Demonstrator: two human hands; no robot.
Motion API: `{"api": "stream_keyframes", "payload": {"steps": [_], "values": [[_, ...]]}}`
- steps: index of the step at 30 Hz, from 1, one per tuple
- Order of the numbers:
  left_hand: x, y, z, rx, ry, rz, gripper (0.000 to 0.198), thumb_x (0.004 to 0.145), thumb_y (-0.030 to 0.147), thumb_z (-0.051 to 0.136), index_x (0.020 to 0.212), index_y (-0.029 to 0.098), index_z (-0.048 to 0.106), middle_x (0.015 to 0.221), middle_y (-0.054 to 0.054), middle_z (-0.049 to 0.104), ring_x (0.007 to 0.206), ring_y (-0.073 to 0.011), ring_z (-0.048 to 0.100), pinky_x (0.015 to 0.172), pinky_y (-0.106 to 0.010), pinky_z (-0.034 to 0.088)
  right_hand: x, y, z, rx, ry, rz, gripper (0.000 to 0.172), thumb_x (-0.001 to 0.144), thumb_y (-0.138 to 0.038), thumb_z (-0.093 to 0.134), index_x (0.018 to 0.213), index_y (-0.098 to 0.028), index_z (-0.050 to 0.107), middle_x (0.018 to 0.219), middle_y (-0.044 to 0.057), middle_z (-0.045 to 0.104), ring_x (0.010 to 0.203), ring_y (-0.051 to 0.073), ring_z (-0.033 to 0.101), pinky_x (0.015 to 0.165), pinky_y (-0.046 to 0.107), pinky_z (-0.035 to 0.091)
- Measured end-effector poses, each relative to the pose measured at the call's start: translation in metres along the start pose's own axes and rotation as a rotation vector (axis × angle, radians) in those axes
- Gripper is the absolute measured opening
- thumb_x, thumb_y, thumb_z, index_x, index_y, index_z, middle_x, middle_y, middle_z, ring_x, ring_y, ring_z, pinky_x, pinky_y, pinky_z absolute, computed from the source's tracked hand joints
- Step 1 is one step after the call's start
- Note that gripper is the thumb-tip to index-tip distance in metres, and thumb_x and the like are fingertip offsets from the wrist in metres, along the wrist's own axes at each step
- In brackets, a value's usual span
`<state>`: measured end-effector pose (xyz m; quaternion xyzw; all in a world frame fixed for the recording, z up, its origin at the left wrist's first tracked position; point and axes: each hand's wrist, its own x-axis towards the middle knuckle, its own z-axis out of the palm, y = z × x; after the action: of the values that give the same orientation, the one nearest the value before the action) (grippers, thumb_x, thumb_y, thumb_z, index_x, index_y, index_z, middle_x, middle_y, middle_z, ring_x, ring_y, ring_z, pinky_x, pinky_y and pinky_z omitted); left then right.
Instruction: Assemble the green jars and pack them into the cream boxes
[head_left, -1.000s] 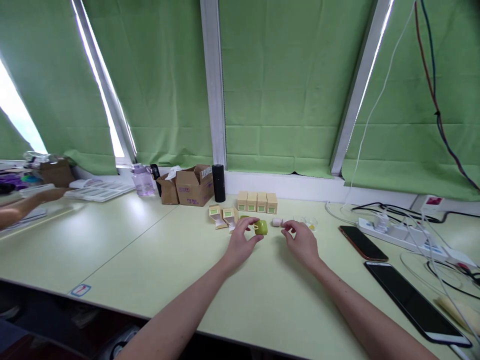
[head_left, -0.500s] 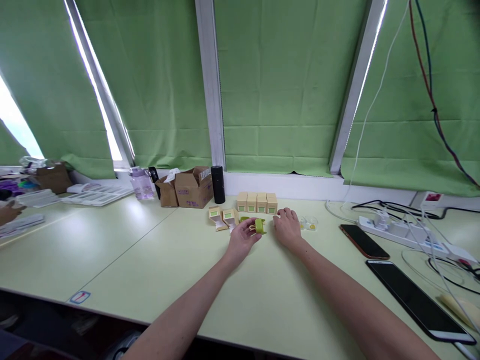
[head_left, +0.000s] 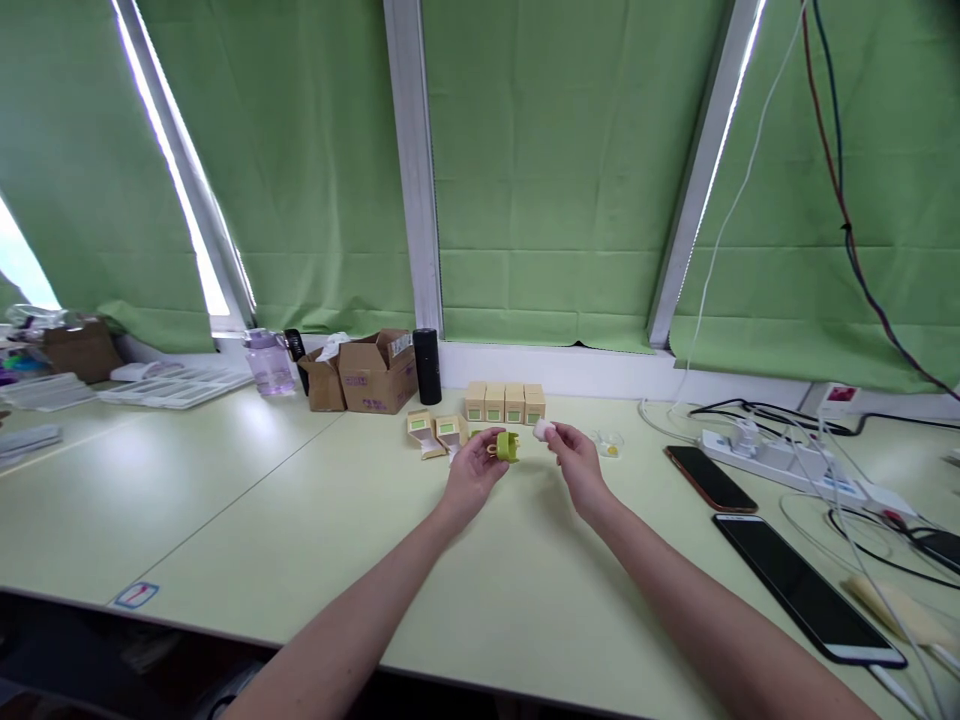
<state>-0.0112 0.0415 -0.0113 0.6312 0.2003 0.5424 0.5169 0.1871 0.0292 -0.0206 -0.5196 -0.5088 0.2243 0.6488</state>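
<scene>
My left hand [head_left: 472, 471] pinches a small green holder with a loop [head_left: 508, 447], raised just over the table. Across a narrow gap, my right hand [head_left: 576, 462] grips a small white piece [head_left: 543, 430] between thumb and fingers; its exact kind is too small to tell. Two opened little cartons [head_left: 424, 436] lie behind my left hand, partly covered by it. Several closed small cartons [head_left: 504, 402] with green labels stand in a row farther back. To the right of my right hand sits a clear plastic tray [head_left: 609, 443] with something yellow inside.
Cardboard boxes [head_left: 377, 374], a black cylinder [head_left: 427, 366] and a purple bottle [head_left: 268, 362] stand along the back left. On the right lie a phone [head_left: 711, 478], a larger tablet-like device [head_left: 806, 590] and a power strip [head_left: 780, 467] with tangled cables.
My right hand has lifted from the table beside the clear tray, now with the white piece in its fingers. My left hand still holds the green holder. The view has shifted slightly right.
</scene>
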Motion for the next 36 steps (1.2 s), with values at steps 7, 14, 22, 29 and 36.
{"api": "stream_keyframes", "payload": {"steps": [7, 14, 22, 29, 36], "values": [[-0.002, 0.000, 0.000, 0.018, -0.011, -0.010, 0.052, 0.078, 0.024, 0.082, 0.126, 0.019, 0.062, 0.119, -0.012, 0.067, 0.109, -0.0230, 0.066, 0.101, -0.043, 0.055, -0.032, -0.004, -0.010, 0.497, -0.101, 0.314, 0.043, 0.074, -0.061, 0.080, 0.091, -0.022, 0.072, 0.096, 0.009, 0.076, 0.072, 0.020, 0.064, 0.056, 0.031, 0.052], [-0.002, 0.000, 0.000, -0.026, -0.024, -0.035, 0.053, 0.077, 0.023, 0.083, 0.125, 0.019, 0.062, 0.118, -0.011, 0.068, 0.108, -0.0221, 0.067, 0.101, -0.042, 0.054, -0.039, -0.018, -0.009, 0.560, -0.181, 0.303, 0.044, 0.072, -0.055, 0.083, 0.100, -0.023, 0.073, 0.102, 0.009, 0.073, 0.084, 0.021, 0.064, 0.061, 0.031, 0.054], [-0.004, 0.003, 0.000, -0.068, -0.028, -0.044, 0.053, 0.076, 0.023, 0.085, 0.124, 0.018, 0.062, 0.115, -0.011, 0.068, 0.106, -0.0223, 0.068, 0.096, -0.039, 0.056, -0.044, -0.021, -0.007, 0.597, -0.198, 0.312, 0.045, 0.069, -0.051, 0.086, 0.100, -0.023, 0.072, 0.105, 0.008, 0.069, 0.092, 0.023, 0.064, 0.064, 0.031, 0.054], [-0.002, -0.002, -0.002, -0.169, -0.012, -0.090, 0.057, 0.072, 0.020, 0.089, 0.123, 0.018, 0.063, 0.114, -0.010, 0.071, 0.104, -0.0219, 0.069, 0.094, -0.038, 0.058, -0.043, -0.025, -0.008, 0.713, -0.182, 0.363, 0.051, 0.062, -0.045, 0.094, 0.101, -0.024, 0.068, 0.104, 0.007, 0.075, 0.095, 0.025, 0.068, 0.066, 0.032, 0.055], [-0.002, -0.002, -0.002, -0.204, -0.017, -0.101, 0.057, 0.071, 0.019, 0.089, 0.123, 0.018, 0.064, 0.115, -0.011, 0.072, 0.106, -0.0241, 0.070, 0.095, -0.040, 0.056, -0.045, -0.031, -0.009, 0.714, -0.191, 0.331, 0.050, 0.062, -0.042, 0.094, 0.100, -0.025, 0.067, 0.096, 0.004, 0.073, 0.090, 0.024, 0.069, 0.068, 0.033, 0.056]]}}
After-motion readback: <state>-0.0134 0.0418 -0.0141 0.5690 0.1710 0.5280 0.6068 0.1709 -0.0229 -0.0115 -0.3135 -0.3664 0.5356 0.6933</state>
